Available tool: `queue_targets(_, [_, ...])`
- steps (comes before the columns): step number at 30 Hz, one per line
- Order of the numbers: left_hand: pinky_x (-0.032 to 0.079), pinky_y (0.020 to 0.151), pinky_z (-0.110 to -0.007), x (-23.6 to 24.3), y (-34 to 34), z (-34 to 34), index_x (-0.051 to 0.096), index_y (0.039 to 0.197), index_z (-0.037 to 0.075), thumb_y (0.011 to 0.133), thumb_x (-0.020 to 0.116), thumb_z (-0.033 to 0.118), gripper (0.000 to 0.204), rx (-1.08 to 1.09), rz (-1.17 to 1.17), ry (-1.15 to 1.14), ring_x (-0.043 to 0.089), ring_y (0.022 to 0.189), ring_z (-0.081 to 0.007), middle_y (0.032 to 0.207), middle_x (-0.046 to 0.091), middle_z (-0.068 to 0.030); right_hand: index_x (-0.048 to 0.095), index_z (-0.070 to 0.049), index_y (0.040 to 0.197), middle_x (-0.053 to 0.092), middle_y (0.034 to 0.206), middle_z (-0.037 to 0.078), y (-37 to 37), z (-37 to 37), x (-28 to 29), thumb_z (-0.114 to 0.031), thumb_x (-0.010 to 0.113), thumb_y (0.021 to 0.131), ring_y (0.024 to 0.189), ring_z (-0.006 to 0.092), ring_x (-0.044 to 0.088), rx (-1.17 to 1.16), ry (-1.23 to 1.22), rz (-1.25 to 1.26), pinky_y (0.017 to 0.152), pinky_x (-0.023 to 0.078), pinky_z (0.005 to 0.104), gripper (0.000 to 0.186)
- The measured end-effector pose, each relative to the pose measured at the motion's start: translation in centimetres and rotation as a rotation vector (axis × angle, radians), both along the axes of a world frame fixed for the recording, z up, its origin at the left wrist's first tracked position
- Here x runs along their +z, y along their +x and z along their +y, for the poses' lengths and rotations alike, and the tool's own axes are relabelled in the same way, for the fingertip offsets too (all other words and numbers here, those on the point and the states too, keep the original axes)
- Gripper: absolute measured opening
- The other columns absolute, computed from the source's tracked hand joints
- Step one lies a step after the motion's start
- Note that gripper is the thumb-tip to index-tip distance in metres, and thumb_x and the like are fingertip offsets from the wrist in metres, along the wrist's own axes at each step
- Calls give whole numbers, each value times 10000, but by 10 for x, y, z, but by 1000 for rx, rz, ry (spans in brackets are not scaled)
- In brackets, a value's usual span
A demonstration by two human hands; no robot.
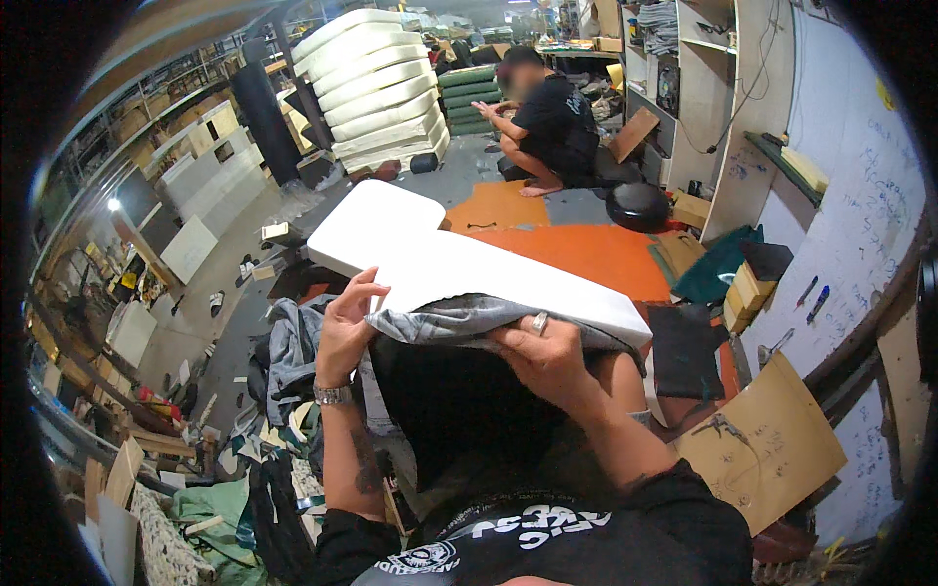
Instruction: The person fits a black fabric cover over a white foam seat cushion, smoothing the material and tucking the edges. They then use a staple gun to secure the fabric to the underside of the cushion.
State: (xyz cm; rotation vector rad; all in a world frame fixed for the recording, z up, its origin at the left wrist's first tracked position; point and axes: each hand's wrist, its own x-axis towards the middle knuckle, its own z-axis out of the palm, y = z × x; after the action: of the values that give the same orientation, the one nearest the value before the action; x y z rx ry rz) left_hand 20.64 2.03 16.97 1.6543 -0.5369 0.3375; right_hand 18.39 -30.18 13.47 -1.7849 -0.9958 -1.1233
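A thick white foam cushion (489, 264), wider at its far left end, lies across in front of me. Grey fabric (449, 317), looking like a cover, wraps over its near edge and hangs toward my lap, its inside dark. At the fabric's left corner, my left hand (347, 327) is closed on the edge, with some fingers raised against the foam. Further right, my right hand (542, 356), with a ring on it, grips the folded fabric edge; some of its fingers are hidden underneath. More grey cloth (293, 342) bunches beside my left wrist.
Ahead, a person (552, 122) in black squats near a round black cushion (638, 206). A tall stack of white foam cushions (376, 93) stands far left. Orange sheet material (586, 256) covers the floor beyond the foam. Fabric scraps (225, 508) lie lower left, cardboard (767, 444) at right.
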Motion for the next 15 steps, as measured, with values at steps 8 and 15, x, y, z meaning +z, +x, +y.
queue_targets(8, [392, 1212, -422, 8, -12, -9, 802, 1228, 76, 928, 812, 139, 307, 25, -98, 142, 520, 1459, -326, 1535, 574, -220, 805, -103, 1042, 733, 798, 99, 7, -32, 32, -28, 893, 794, 689, 222, 726, 31, 20, -8, 597, 552, 312, 274])
queue_targets(15, [501, 1086, -320, 23, -20, -28, 759, 1233, -43, 995, 763, 144, 304, 96, -53, 174, 661, 1239, -200, 1343, 720, -170, 820, -56, 1100, 733, 902, 89, 78, -43, 57, 1, 818, 886, 824, 165, 677, 274, 73, 295, 744, 539, 284, 222])
